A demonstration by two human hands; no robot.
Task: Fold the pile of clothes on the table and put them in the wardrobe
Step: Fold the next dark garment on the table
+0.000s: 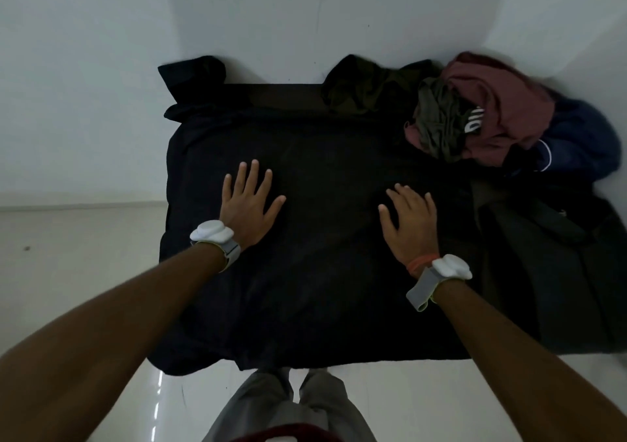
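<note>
A large black garment (322, 272) lies spread flat over the table and covers nearly all of it. My left hand (249, 204) presses flat on its left half with straight, spread fingers. My right hand (409, 219) lies flat on its right half, fingers straight. At the back right a pile of clothes holds a maroon garment (502, 102), an olive green one (441, 126) and a navy blue one (576, 139). Another dark olive piece (363, 89) sits at the back centre. No wardrobe is in view.
A dark strip of table (288, 94) shows at the back against the white wall. A black bundle (193, 78) lies at the back left corner. More dark cloth (549, 272) hangs over the right side. Pale glossy floor (68, 272) lies left and in front.
</note>
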